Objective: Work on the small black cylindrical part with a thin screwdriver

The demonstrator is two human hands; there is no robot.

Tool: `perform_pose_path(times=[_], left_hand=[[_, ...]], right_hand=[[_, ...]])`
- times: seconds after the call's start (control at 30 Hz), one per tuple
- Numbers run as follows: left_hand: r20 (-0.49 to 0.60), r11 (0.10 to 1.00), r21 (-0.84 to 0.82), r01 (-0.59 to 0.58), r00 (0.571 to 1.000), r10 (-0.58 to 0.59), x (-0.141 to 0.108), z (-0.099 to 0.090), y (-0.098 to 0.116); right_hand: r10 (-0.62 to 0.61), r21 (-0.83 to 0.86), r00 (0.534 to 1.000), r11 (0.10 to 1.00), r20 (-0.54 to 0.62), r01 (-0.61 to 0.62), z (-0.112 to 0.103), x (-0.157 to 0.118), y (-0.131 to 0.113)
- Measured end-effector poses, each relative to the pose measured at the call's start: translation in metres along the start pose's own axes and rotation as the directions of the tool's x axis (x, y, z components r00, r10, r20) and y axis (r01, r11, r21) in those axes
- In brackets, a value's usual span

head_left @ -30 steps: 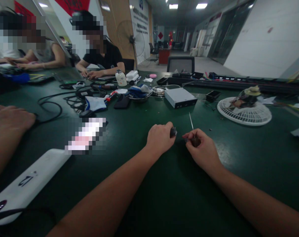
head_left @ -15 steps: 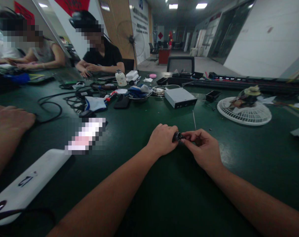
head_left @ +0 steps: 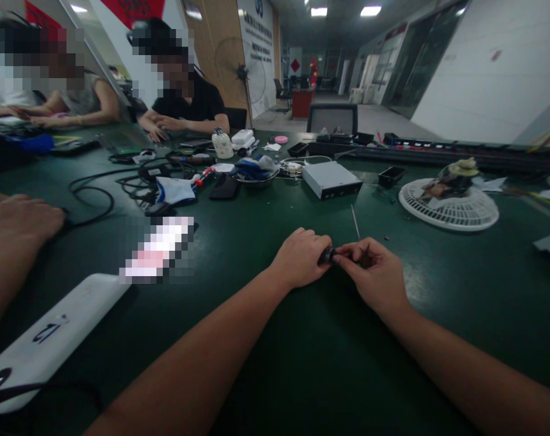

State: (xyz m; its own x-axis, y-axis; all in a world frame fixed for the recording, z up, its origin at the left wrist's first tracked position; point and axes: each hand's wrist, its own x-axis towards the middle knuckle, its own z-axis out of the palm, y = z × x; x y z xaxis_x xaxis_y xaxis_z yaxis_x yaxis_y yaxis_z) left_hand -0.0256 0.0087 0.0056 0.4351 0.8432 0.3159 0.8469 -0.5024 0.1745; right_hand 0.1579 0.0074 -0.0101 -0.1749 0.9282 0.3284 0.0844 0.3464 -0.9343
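Note:
Fingers wrapped round it, my left hand (head_left: 301, 258) holds a small dark round part (head_left: 329, 255) over the green table (head_left: 266, 339). My right hand (head_left: 375, 269) meets it from the right, thumb and forefinger pinched at the part's right end. A thin metal rod (head_left: 355, 221) sticks up and away from my right hand; its lower end is hidden by the fingers. Whether the right fingertips grip the dark part itself or a smaller piece is too small to tell.
Ahead lie a grey metal box (head_left: 332, 180), a white fan grille (head_left: 448, 204) and a bowl with cloth (head_left: 257, 171). A white power bank (head_left: 52, 339) and a lit phone (head_left: 159, 248) lie left, near another person's hand (head_left: 27, 218). Two people sit across.
My right fingertips have closed in on the dark part, covering its open end. The thin rod has tilted slightly to the left.

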Motion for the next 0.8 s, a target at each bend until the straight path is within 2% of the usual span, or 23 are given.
perform_pose_path(times=[0.17, 0.4, 0.63, 0.8], left_hand=[[-0.019, 1.000, 0.013, -0.016, 1.000, 0.016, -0.0003, 0.0004, 0.0014], [0.004, 0.998, 0.009, -0.068, 0.998, 0.068, 0.0000, 0.0003, -0.0008], [0.022, 0.993, 0.003, -0.117, 0.993, 0.117, 0.0001, -0.0012, -0.0003], [-0.002, 0.996, 0.026, -0.084, 0.996, 0.084, -0.0007, 0.0005, 0.0014]], right_hand=[[-0.040, 0.008, 0.999, 0.999, -0.007, 0.040, 0.0012, -0.0005, 0.0000], [-0.016, -0.001, 1.000, 1.000, 0.012, 0.016, 0.0003, 0.0013, 0.0030], [0.050, -0.172, 0.998, 0.984, 0.037, -0.043, -0.0010, 0.0017, 0.0039], [0.051, -0.206, 0.999, 0.977, 0.018, -0.046, -0.0020, 0.0015, 0.0031]])
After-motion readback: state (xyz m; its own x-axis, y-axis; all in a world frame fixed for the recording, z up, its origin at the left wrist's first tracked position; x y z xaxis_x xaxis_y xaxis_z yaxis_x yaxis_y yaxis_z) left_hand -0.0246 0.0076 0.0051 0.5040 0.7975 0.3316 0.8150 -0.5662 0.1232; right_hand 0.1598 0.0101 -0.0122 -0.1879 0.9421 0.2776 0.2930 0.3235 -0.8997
